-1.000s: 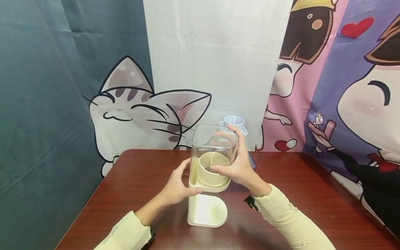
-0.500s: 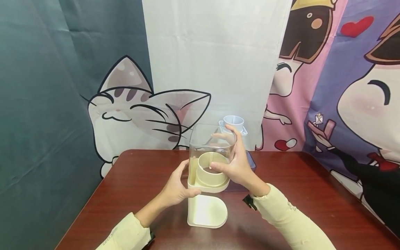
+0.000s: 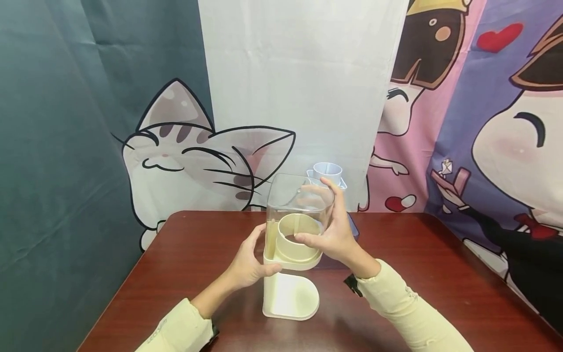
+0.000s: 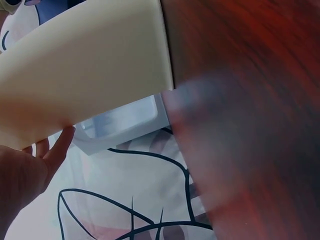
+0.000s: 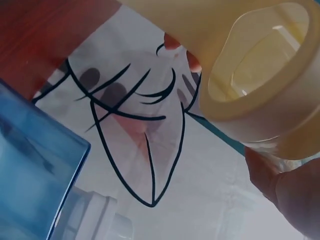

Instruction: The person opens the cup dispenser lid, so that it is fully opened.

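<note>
A cream plastic dispenser stand with a rounded foot stands upright on the table. Its upper part carries a round collar, and a clear plastic container sits above and around that collar. My left hand grips the stand's side at the upper part, thumb in front. In the left wrist view, its fingertips touch the edge of the cream panel. On the right, my right hand holds the clear container, its fingers behind the wall and the thumb by the collar. The right wrist view shows the collar from close up.
Behind the right hand stands a second dispenser: a blue container and, in the head view, a pale blue collar piece above it. The red-brown table runs to a printed cloth backdrop.
Both hands keep their holds and the stand remains in place. The right thumb dips slightly by the collar, while the clear container tips a little.
</note>
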### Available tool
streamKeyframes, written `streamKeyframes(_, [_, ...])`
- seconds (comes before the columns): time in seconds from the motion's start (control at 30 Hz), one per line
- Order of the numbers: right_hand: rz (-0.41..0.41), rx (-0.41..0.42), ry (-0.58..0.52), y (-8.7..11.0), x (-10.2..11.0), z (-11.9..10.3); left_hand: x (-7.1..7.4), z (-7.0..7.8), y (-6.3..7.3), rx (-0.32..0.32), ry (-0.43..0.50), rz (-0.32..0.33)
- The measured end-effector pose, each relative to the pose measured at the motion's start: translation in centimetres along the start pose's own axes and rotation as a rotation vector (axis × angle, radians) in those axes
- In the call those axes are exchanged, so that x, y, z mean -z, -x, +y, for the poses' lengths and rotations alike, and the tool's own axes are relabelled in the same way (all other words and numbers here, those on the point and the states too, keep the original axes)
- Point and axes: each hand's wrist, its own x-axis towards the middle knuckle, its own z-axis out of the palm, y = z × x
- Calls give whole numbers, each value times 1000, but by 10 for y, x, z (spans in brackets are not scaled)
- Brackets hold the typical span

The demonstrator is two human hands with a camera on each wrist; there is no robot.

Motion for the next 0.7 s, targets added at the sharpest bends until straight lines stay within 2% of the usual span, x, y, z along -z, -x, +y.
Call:
streamKeyframes(0.23, [-8, -124, -3, 6, -2, -2, 0, 0, 1, -8, 3, 5])
streamKeyframes(0.37, [-4, -148, 7, 4, -1, -2, -2, 1, 1, 12, 21, 0])
streamKeyframes(0.57, [11, -209, -35, 2, 0, -3, -4, 3, 2, 31, 9, 6])
streamKeyframes(0.7, [13, -191, -44, 2, -1, -4, -3, 3, 2, 26, -1, 2])
